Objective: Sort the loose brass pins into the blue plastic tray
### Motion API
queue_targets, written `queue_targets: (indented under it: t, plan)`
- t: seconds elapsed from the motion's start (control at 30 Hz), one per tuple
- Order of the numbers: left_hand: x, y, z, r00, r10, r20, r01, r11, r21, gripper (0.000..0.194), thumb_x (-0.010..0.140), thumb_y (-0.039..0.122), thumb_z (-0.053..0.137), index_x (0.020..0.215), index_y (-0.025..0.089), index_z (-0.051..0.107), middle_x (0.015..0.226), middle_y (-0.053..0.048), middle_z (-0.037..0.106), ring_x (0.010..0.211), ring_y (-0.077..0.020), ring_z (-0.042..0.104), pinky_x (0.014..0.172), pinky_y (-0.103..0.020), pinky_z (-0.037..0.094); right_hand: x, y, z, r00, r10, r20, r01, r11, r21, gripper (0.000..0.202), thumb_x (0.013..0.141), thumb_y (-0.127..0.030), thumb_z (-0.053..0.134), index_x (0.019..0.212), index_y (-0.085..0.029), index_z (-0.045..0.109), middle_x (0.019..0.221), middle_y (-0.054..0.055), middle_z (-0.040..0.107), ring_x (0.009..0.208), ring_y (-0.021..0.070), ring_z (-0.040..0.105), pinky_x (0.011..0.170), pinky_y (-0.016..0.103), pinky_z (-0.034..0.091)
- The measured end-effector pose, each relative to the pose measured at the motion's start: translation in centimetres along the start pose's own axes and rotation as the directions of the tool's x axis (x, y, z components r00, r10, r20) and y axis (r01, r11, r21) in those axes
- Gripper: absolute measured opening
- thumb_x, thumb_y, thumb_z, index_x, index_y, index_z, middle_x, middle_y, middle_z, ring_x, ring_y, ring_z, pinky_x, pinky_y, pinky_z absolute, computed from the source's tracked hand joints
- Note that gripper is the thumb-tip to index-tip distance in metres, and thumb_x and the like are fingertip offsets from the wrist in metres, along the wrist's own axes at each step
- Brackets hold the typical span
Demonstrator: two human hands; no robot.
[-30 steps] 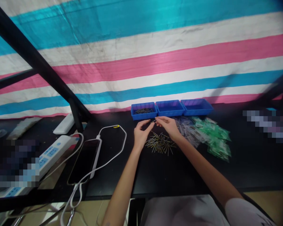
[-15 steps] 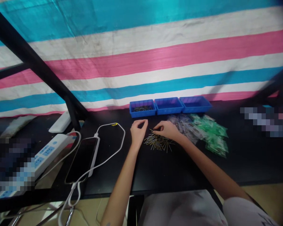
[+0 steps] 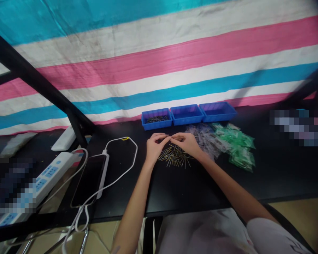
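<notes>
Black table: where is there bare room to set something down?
On the black table: between the left forearm and right forearm, nearer than the thin rods; between the white cable and left forearm; right of the green packets. Crowded: the middle, with left hand and right hand close together, blue trays behind.

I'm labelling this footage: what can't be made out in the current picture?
Head view:
Whatever the left hand and right hand may be pinching: too small, covered by fingers.
Contents of the green bags: blurred behind plastic.
Part of the power strip: hidden by pixelation.
Marking on the sleeve: too blurred to read.
</notes>
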State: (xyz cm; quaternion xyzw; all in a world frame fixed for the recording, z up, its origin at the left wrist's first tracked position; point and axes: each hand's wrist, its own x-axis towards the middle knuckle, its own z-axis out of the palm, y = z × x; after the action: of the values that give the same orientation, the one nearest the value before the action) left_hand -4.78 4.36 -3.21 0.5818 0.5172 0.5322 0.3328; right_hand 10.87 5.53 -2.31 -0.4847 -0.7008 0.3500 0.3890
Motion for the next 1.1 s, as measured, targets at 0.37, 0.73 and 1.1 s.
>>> queue_targets:
  t: [0.37,0.73,1.1]
  plan:
    - [-0.1,-0.1,0.6,0.998,-0.058,0.026,0.062,0.979,-0.195,0.018,0.068,0.032,0.066,0.077,0.017,0.069,0.098,-0.007,0.062,0.09,-0.0175,0.058,0.07,-0.026,0.045,-0.2,-0.3,0.5,0.995,0.048,0.085,-0.071,0.953,0.295,0.021,0.07,-0.034,0.062,0.078,-0.016,0.069,0.074,0.005,0.07,0.071,0.0184,0.065,0.07,0.031,0.051]
    - [0.3,0.0,0.0,0.995,-0.101,0.003,0.1,0.988,-0.119,0.037,0.07,0.037,0.063,0.102,0.019,0.061,0.093,-0.006,0.062,0.074,-0.0124,0.057,0.065,-0.024,0.042,2.9,-1.0,0.3,0.987,0.149,-0.057,-0.114,0.912,0.395,0.029,0.069,-0.037,0.062,0.085,-0.014,0.068,0.077,0.008,0.069,0.068,0.0162,0.062,0.064,0.029,0.05]
    - [0.7,-0.4,-0.9,0.981,-0.17,-0.099,0.156,0.979,-0.134,0.036,0.072,0.035,0.059,0.102,0.017,0.057,0.08,-0.004,0.063,0.066,-0.0108,0.058,0.064,-0.023,0.045,4.4,-0.3,-3.5,0.977,-0.029,0.211,0.094,0.949,-0.302,0.016,0.061,-0.019,0.068,0.076,-0.023,0.072,0.069,0.002,0.069,0.059,0.0165,0.061,0.055,0.028,0.046]
